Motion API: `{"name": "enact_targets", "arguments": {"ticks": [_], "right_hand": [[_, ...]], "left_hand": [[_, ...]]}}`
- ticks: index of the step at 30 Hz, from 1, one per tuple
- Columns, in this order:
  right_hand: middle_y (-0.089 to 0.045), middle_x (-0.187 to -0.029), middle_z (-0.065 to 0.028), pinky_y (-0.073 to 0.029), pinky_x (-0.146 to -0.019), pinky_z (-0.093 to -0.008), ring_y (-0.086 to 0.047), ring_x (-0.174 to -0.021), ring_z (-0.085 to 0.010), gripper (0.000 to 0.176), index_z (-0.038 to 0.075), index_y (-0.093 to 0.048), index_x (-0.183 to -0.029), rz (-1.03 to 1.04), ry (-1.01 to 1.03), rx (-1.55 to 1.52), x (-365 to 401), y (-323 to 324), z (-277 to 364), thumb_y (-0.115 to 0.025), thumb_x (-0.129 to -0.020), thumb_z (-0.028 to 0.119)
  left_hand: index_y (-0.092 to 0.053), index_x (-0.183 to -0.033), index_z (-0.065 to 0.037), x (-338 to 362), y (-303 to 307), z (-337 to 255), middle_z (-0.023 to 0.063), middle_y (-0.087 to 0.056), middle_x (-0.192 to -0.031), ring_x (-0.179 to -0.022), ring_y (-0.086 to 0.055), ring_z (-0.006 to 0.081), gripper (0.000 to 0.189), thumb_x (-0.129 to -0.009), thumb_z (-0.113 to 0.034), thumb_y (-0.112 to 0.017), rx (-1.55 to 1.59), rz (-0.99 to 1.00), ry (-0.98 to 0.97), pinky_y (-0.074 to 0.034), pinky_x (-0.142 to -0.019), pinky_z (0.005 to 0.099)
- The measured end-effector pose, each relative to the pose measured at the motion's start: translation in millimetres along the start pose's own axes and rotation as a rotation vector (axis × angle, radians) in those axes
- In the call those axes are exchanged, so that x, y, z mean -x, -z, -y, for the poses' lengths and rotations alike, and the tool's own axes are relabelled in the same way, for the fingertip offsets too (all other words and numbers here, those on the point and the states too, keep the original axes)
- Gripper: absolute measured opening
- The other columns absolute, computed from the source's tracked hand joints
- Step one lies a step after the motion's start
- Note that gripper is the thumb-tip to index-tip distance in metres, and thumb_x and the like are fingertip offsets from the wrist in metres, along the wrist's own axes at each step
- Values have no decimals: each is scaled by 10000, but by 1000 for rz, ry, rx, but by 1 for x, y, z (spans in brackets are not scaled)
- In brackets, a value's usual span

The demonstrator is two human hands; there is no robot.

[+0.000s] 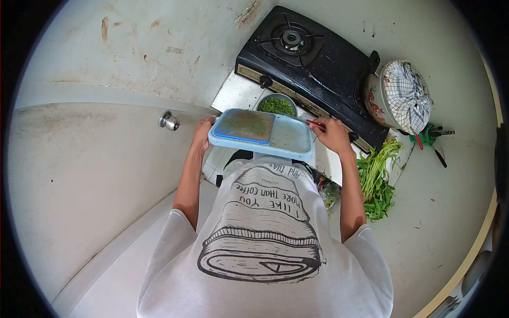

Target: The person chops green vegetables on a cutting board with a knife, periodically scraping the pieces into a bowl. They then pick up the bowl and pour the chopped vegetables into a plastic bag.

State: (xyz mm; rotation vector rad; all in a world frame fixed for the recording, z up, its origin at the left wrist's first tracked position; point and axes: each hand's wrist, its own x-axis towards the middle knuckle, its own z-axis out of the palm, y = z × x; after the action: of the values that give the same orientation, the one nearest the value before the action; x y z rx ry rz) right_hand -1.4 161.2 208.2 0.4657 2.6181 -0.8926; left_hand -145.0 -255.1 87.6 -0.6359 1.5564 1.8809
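Observation:
A light blue plastic cutting board (293, 139) is held up in front of my shirt, tilted. A darker blue-rimmed panel (244, 125), stained green and brown, takes up its left part. My left hand (203, 132) grips the board's left end. At the right end, my right hand (334, 133) is closed around the red handle of what looks like a knife (316, 125); most of its blade is hard to make out. Just beyond the board stands a bowl of chopped greens (277, 106), its near side hidden by the board.
A black gas stove (334, 69) sits on the white-tiled counter behind the bowl. On it, at right, is a pot (375, 100) topped with a checked cloth (407, 95). Long-stemmed leafy greens (377, 180) lie beside my right forearm. A door knob (169, 121) juts out at left.

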Motion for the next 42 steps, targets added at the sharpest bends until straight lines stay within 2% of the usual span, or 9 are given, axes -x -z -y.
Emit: {"name": "enact_targets", "arguments": {"ticks": [4, 7, 10, 18, 23, 26, 32, 36, 42], "right_hand": [[-775, -938, -202, -585, -865, -467, -751, -911, -386, 319, 87, -799, -1112, 64, 25, 29, -3, -5, -1, -705, -939, 338], [-772, -950, -206, -586, -869, -468, -749, -918, -386, 322, 83, -800, -1110, -127, 52, 18, -2, -16, 4, -712, -933, 338], [-773, -968, -205, -587, -868, -462, -751, -921, -382, 320, 87, -805, -1111, -165, 52, -20, 0, -11, 7, -713, -927, 332], [-785, -985, -177, -583, -903, -430, -761, -947, -339, 331, 103, -813, -1092, 70, -1, 30, -3, 26, -29, -730, -901, 360], [-788, -999, -183, -578, -920, -411, -763, -952, -334, 341, 70, -817, -1065, 174, -47, -23, -12, 41, -44, -759, -884, 353], [-786, -985, -202, -573, -888, -374, -767, -936, -283, 339, 61, -809, -1119, 227, 21, -127, -18, 26, -45, -754, -908, 321], [-783, -935, -175, -572, -834, -380, -748, -849, -278, 339, 76, -812, -1119, 86, 12, -123, -19, -16, -25, -743, -943, 356], [-777, -900, -165, -568, -794, -390, -739, -805, -291, 338, 69, -813, -1108, -15, 15, -161, -14, -13, -23, -743, -941, 356], [-780, -915, -185, -575, -829, -397, -752, -834, -297, 314, 45, -811, -1092, 68, -42, -100, 8, 16, -33, -744, -922, 301]], "left_hand": [[-611, -1201, 118, -1, 0, 0, 178, -709, -950, -676, -695, 188, 264, -1057, -84, -517, -8, 5, -1, -602, -576, 321], [-616, -1189, 110, 4, -5, 1, 168, -709, -942, -673, -688, 179, 258, -1063, -94, -522, -23, -32, -28, -595, -586, 318], [-649, -1156, 96, 8, -8, 2, 141, -713, -922, -683, -678, 156, 267, -1081, -125, -519, -23, -31, -41, -579, -599, 306], [-706, -1106, 34, 17, -36, 8, 66, -714, -858, -669, -643, 106, 303, -1109, -191, -503, -92, 97, -80, -526, -590, 264], [-701, -1124, 40, 12, -48, 16, 82, -724, -874, -690, -663, 116, 307, -1109, -189, -497, -85, 140, -25, -556, -622, 276], [-695, -1150, 48, 4, -49, 25, 95, -732, -901, -719, -680, 125, 299, -1104, -172, -497, -65, 183, 35, -572, -647, 282], [-687, -1174, 58, -2, -50, 34, 114, -743, -971, -778, -699, 137, 280, -1093, -146, -513, -75, 234, 89, -584, -685, 288], [-686, -1189, 53, -2, -57, 34, 106, -745, -988, -792, -700, 139, 281, -1096, -149, -513, -98, 215, 88, -586, -701, 288], [-692, -1185, 31, -8, -57, 30, 99, -743, -957, -754, -693, 127, 300, -1111, -185, -497, -148, 240, 58, -576, -668, 276]]}}
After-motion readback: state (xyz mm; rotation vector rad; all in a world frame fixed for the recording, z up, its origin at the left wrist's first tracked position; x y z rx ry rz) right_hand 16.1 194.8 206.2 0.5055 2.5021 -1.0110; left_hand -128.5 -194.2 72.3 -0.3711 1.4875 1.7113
